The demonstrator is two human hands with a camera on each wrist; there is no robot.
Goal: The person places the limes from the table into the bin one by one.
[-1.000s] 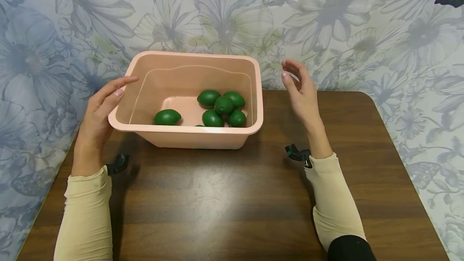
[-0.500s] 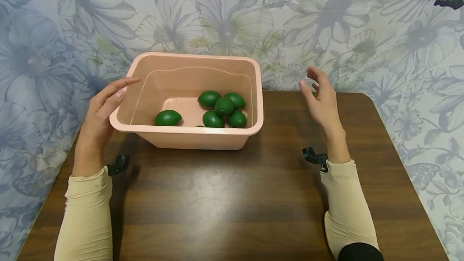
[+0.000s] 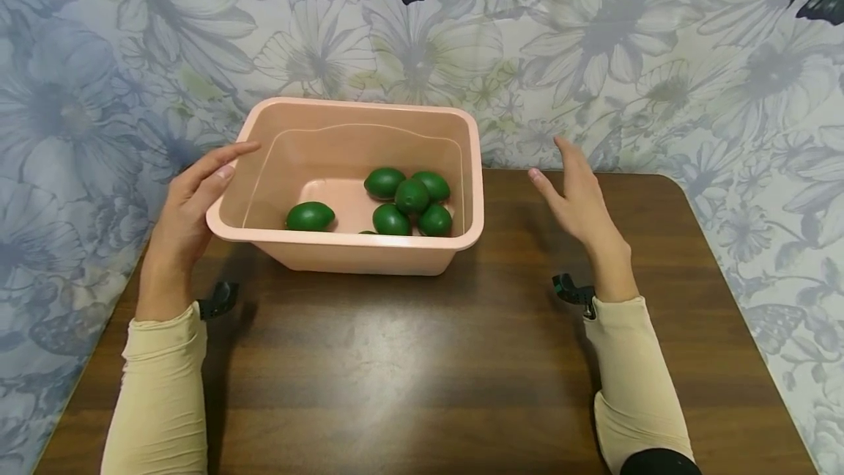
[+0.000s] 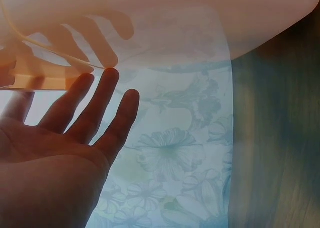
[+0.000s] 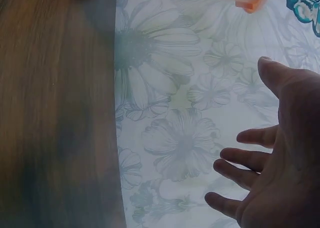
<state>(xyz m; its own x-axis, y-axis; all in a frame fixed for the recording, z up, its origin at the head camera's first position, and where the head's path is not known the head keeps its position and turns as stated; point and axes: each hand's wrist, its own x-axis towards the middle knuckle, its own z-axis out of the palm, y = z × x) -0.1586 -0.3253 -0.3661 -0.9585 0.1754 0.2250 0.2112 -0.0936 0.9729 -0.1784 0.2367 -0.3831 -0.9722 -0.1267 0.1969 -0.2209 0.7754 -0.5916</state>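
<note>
On the table stands a pale pink plastic tub. Inside it, a group of green limes is bunched at the right, and a single lime lies toward the left; another is mostly hidden behind the front rim. My left hand rests against the tub's left rim, index finger and thumb over the edge. In the left wrist view, its other fingers are straight, fingertips right at the tub's side. To the right of the tub my right hand hovers with fingers and thumb spread, holding nothing.
The brown wooden table has rounded far corners and stands against a flower-patterned wall covering. A small dark camera mount sits at each wrist.
My right hand moved away to the right from near the tub, then its fingers straightened and its thumb swung toward the tub. The left hand stays at the rim; tub and limes have not moved.
</note>
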